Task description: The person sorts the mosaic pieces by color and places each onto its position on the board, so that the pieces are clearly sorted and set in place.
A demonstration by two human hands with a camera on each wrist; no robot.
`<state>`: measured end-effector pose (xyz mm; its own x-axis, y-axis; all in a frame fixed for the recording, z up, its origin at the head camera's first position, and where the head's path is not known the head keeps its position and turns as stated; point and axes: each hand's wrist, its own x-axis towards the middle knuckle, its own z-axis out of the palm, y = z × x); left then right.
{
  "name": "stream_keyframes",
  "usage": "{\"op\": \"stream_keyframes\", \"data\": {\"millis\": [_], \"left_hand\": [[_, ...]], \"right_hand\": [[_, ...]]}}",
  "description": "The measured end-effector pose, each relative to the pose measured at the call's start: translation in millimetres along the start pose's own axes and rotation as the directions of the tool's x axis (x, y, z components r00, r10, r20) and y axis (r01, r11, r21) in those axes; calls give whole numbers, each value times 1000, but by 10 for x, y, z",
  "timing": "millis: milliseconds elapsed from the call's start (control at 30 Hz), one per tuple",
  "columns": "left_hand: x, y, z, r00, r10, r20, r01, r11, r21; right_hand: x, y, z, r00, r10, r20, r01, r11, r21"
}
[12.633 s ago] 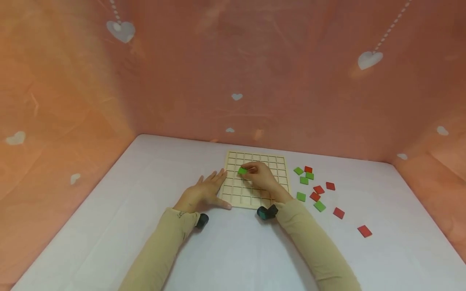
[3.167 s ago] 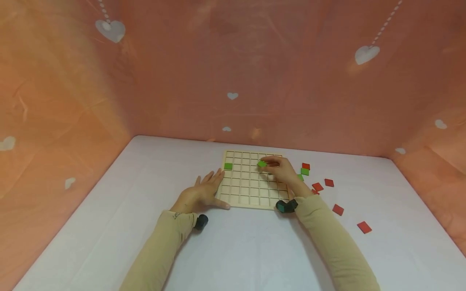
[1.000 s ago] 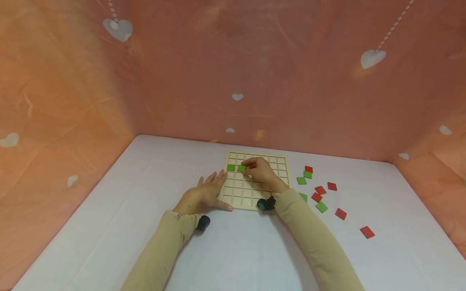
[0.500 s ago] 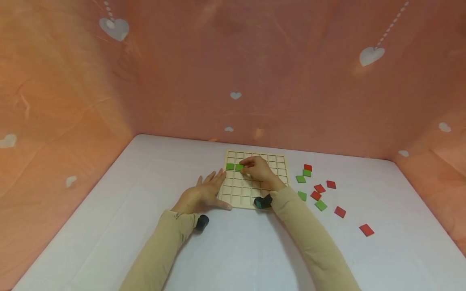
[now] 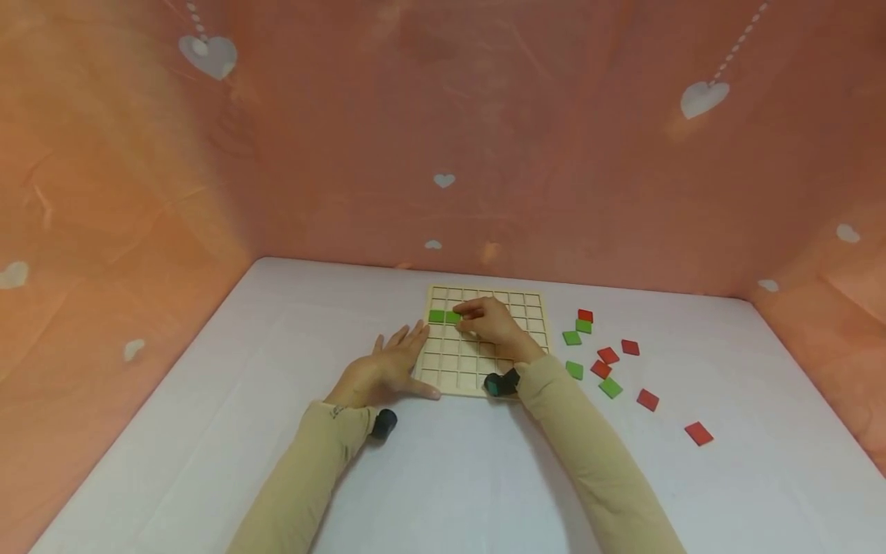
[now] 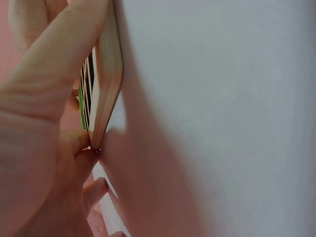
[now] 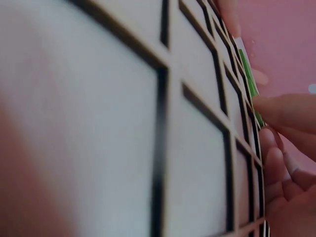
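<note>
A pale wooden grid board (image 5: 448, 362) lies on the white table. Along its left edge rests my left hand (image 5: 384, 369), fingers spread and thumb at the near corner; the left wrist view shows its fingertips and thumb (image 6: 54, 59) against the board's side. One green square tile (image 5: 436, 316) sits in the leftmost cell of a row near the back. My right hand (image 5: 494, 323) pinches a second green tile (image 5: 452, 317) at the cell beside it. The right wrist view shows a fingertip touching green at the board's far side, with the bare grid in front.
Right of the board lie several loose tiles, such as a green tile (image 5: 611, 387), a red tile (image 5: 630, 347) and a red tile (image 5: 699, 433) farthest out. Small black cameras sit at both wrists. An orange-pink cloth (image 5: 554, 154) with hearts stands behind the table.
My right hand came with a green tile to the second cell, and the tile now lies closer to the first one and flatter than a second ago. The left hand stays at the board's edge.
</note>
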<state>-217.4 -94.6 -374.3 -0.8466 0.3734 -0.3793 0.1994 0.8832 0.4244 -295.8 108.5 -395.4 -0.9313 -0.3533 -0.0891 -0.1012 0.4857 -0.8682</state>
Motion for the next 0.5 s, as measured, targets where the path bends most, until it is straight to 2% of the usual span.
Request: {"op": "stream_keyframes", "data": {"millis": [133,233,333,500], "left_hand": [[-7,-5,3,1000,-2,0,2,1000,-2],[-4,-6,4,1000,5,3,-5,1000,-3],[2,0,0,1000,4,12,-4,1000,2],[3,-9,-13,1000,-1,17,1,1000,9]], "right_hand": [[-24,5,-34,999,-25,42,24,1000,7],[-58,-8,-55,998,-7,61,3,998,64],[-94,-19,-83,998,-9,62,3,996,92],[-152,-14,-135,998,-54,29,51,995,88]]}}
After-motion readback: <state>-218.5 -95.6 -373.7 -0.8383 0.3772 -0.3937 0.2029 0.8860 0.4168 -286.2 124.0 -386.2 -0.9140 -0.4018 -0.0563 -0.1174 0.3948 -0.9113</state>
